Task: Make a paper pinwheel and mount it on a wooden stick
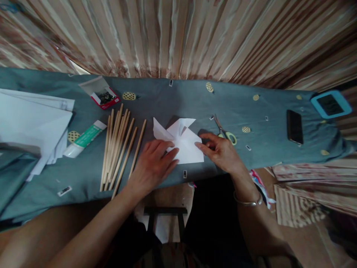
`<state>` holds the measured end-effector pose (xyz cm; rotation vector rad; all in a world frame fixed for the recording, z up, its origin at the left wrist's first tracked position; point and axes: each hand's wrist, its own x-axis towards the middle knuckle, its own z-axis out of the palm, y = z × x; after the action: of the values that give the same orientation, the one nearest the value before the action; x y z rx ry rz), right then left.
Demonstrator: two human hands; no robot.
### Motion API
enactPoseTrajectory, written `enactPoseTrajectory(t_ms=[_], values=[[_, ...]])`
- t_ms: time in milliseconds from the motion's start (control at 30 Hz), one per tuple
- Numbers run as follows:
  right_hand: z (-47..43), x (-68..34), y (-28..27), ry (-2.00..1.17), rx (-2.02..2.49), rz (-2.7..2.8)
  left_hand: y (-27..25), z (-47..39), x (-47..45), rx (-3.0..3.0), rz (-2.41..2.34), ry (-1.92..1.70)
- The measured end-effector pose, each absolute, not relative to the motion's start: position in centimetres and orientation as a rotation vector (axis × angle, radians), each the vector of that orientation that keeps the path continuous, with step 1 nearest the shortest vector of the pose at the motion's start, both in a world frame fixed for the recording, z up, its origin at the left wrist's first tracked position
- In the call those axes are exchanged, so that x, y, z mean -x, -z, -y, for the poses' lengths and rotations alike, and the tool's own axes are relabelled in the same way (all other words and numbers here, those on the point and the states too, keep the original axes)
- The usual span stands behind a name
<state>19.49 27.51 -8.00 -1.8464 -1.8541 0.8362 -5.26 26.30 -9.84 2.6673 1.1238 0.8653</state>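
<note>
Paper (191, 152) on cloth (234, 106), curtains (167, 41) behind

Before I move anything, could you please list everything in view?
Folded paper: one, white, near the middle.
Sticks: about ten, wood-coloured, left of the folded paper.
Tube: one, green and white, left of the sticks.
Box: one, red and white, behind the sticks.
Small pieces: uncounted, dark, inside the box.
Paper sheets: several, white, far left.
Scissors: one pair, pale green handles, right of centre.
Phone: one, black, right side.
Device: one, blue-framed, far right.
Cloth: one, grey-green, printed, under these.
Curtains: count unclear, beige and brown, behind.
Frame: one, dark, below the cloth's edge.
Bracelet: one, silvery, lower right.
Left hand: one, bare, on the folded paper.
Right hand: one, bare, at its right edge.
</note>
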Motion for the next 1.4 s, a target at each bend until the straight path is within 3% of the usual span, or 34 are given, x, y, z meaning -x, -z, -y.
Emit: enactPoseTrajectory(t_ms=[233, 600, 900, 1100, 1400], values=[[-27.4, -19.3, 7.6, -0.720, 1.863, 1.912, 10.8, -25.0, 3.7, -2.675, -1.077, -0.654], [-26.9, -19.2, 7.1, -0.541, 1.685, 1.671, 10.6, -25.1, 4.0, -2.694, -1.060, -0.692], [-27.3, -19.9, 8.1, -0.671, 1.456, 2.126, 10.7, -25.3, 3.9, -2.622, -1.077, -0.783], [-27.4, -19.8, 8.4, -0.742, 1.414, 2.129, 10.5, -25.2, 4.0, -2.613, -1.058, -0.740], [-27.8, -17.1, 9.3, -0.513, 1.423, 2.107, 10.5, -24.8, 3.7, -2.600, -1.085, -0.785]])
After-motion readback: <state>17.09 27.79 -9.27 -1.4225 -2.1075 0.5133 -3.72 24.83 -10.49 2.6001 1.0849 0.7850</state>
